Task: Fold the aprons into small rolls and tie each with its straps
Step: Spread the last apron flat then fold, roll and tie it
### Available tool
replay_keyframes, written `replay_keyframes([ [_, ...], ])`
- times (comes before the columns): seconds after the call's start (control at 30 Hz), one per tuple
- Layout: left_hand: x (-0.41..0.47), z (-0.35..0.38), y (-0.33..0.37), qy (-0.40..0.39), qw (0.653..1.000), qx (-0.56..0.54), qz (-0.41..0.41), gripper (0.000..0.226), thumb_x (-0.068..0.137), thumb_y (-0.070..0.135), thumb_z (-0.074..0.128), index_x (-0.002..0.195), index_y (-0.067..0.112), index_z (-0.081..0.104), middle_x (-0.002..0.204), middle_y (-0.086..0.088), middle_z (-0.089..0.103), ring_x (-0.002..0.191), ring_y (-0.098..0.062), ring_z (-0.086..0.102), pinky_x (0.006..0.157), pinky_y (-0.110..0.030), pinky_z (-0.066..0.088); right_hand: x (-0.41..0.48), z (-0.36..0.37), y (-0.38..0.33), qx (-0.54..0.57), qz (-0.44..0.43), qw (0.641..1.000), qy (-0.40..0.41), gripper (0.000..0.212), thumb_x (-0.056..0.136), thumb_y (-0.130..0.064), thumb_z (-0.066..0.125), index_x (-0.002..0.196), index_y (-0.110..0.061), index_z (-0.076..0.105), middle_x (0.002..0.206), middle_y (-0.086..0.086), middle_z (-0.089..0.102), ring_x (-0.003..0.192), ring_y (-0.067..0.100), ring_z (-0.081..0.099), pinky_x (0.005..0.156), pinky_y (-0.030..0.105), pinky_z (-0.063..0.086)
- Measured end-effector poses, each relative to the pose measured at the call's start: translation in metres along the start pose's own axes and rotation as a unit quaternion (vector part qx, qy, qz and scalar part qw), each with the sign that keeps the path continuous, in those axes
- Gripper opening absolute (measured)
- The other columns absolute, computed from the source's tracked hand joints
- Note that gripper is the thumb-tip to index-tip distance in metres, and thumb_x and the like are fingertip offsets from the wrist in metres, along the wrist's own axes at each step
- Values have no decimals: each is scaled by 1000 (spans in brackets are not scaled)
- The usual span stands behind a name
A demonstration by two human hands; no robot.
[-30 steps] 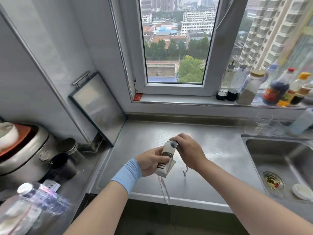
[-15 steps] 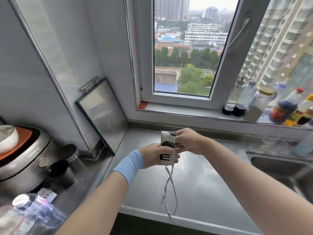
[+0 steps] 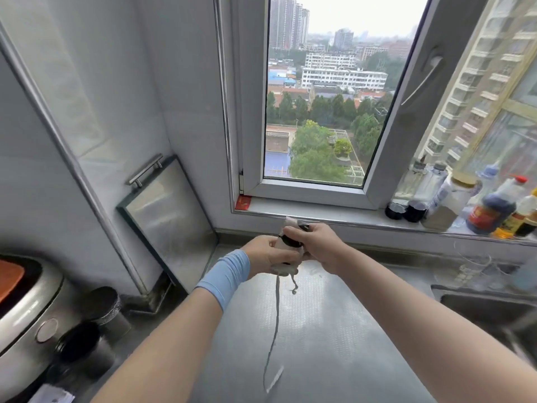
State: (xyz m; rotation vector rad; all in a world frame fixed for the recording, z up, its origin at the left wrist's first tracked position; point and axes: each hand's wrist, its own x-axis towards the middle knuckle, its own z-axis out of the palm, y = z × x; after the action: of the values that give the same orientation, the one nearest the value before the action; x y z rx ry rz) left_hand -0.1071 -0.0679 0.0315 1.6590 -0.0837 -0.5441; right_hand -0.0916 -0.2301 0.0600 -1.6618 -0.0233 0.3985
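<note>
1. The left hand, with a blue cuff at the wrist, gripped the rolled apron from the left, fingers curled round it.
2. The right hand clasped the roll's top and right side.
3. The roll stood upright in the air between both hands, above the far part of the steel counter.
4. One long strap hung from its bottom toward the counter; a short strap end dangled beside it.
5. Farther out, a metal board leaned on the left wall, a cooker sat near left, and bottles lined the sill on the right.
</note>
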Motion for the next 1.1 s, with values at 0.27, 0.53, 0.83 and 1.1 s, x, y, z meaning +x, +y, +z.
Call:
replay_keyframes([
  [0.27, 21, -24, -7, 63, 994, -92, 3, 55, 75, 23, 82, 121, 10, 55, 114, -17, 66, 95, -30, 70, 75, -41, 59, 25, -2, 16, 143, 128, 980, -60, 40, 91, -22, 33, 111, -8, 65, 95, 15, 64, 80, 26, 58, 79, 38, 45],
  [0.53, 40, -32, 7, 121, 991, -64, -4, 50, 77, 49, 75, 112, 14, 64, 96, -6, 72, 85, -20, 69, 70, -32, 56, 42, -16, 16, 15, 110, 982, -150, 24, 97, -23, 58, 105, -3, 70, 88, 11, 62, 54, 14, 50, 48, 23, 36],
  [0.83, 59, -40, 18, 166, 984, -68, -5, 62, 58, 41, 91, 107, 9, 68, 104, -16, 72, 104, -34, 67, 98, -49, 50, 60, -57, -22, -354, -70, 931, -61, 26, 97, -37, 55, 92, -24, 77, 65, -8, 59, 59, 11, 52, 54, 25, 40],
  [1.1, 62, -14, 45, 165, 922, 349, -34, 69, 59, 31, 87, 122, 29, 59, 113, 10, 62, 103, -16, 63, 92, -34, 53, 71, -55, -74, -679, -270, 670, -132, 29, 98, -18, 45, 99, -35, 68, 98, -10, 64, 86, 17, 60, 69, 30, 48],
])
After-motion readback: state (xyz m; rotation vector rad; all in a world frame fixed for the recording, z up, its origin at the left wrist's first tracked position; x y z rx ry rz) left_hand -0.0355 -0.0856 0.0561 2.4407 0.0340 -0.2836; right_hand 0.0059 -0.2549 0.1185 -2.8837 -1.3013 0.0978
